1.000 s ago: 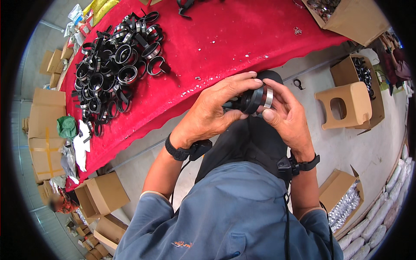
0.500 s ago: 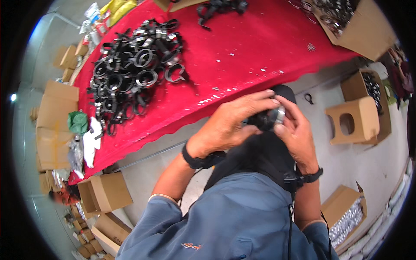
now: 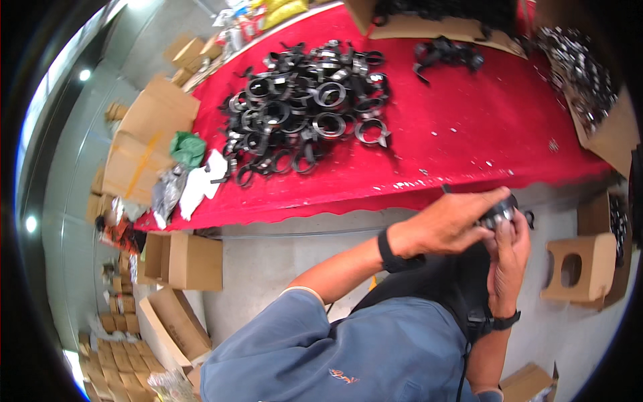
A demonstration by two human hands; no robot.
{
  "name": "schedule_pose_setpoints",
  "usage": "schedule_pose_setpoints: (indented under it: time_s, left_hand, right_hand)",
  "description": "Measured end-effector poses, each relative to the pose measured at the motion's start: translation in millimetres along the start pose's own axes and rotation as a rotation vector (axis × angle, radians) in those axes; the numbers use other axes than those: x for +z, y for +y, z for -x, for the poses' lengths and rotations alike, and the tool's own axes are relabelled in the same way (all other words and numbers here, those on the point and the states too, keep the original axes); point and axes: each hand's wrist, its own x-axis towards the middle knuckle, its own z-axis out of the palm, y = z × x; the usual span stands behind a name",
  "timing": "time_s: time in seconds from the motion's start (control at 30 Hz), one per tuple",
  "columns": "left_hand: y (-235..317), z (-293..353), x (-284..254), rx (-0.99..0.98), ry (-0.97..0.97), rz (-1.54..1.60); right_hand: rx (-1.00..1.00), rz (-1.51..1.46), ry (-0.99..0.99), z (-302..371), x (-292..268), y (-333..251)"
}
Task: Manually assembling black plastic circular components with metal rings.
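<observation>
Both my hands are closed on one black-and-silver ring clamp (image 3: pixel 497 213), just off the near edge of the red-covered table (image 3: pixel 442 151) and above my lap. My left hand (image 3: pixel 447 224) grips it from the left, thumb and fingers around its side. My right hand (image 3: pixel 509 258) pinches it from below and the right. Fingers hide much of the clamp, so its fastening cannot be made out. A big heap of similar ring clamps (image 3: pixel 329 125) lies on the table to the left, and a smaller group of black clamps (image 3: pixel 447 57) sits farther back.
At the table's back stands a cardboard box (image 3: pixel 415 27) of black parts. Another box (image 3: pixel 613 127) with shiny metal parts is at the right. A carton with a cut-out hole (image 3: pixel 577 268) is on the floor. More cartons (image 3: pixel 197 261) stand left, near a green bag (image 3: pixel 187 149).
The view has swung left, so the table and heap appear farther right. My hands still hold the clamp, and their grip on it has shifted slightly.
</observation>
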Motion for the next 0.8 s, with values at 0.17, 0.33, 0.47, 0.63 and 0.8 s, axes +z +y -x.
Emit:
schedule_pose_setpoints:
  time_s: [0.17, 0.33, 0.47, 0.63, 0.8]
  left_hand:
    - [17, 8, -27, -0.119, -0.064, 0.022]
    - [16, 2, -15, -0.095, -0.116, 0.088]
    - [14, 4, 9, 0.029, 0.147, -0.128]
    - [11, 3, 38, 0.038, 0.367, -0.329]
    - [14, -3, 39, 0.139, 0.393, -0.305]
  right_hand:
    - [-0.443, 0.373, 0.089, -29, 16, -14]
    - [-0.567, 0.483, 0.188, -34, 21, -7]
    - [-0.592, 0.432, 0.287, -31, 20, -2]
    - [-0.569, 0.443, 0.285, -29, 23, -6]
    - [-0.529, 0.484, 0.302, -26, 21, -6]
